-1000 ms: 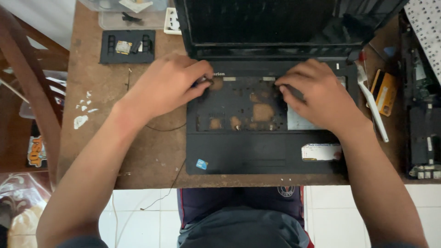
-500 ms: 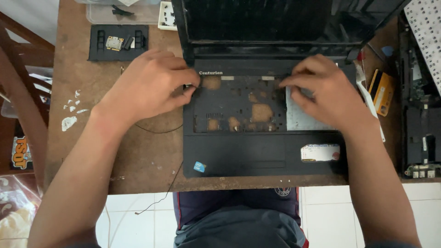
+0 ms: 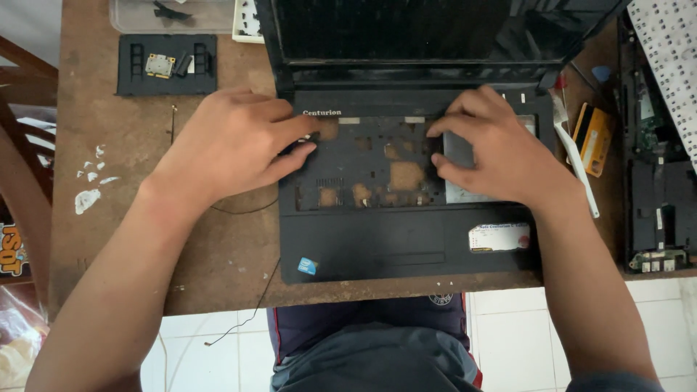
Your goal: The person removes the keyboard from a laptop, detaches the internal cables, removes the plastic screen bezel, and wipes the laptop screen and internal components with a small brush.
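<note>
Now you are working at the laptop [image 3: 406, 189] on the table [image 3: 145, 239], its keyboard out and the bare tray showing. Your left hand [image 3: 232, 145] presses fingertips at the tray's left edge; your right hand [image 3: 494, 149] spreads fingers along the right edge. Neither grip holds anything; both lie flat and fairly wide. I judge you are freeing the top cover: next, feel for a catch and lift evenly, minding thin plastic.
</note>
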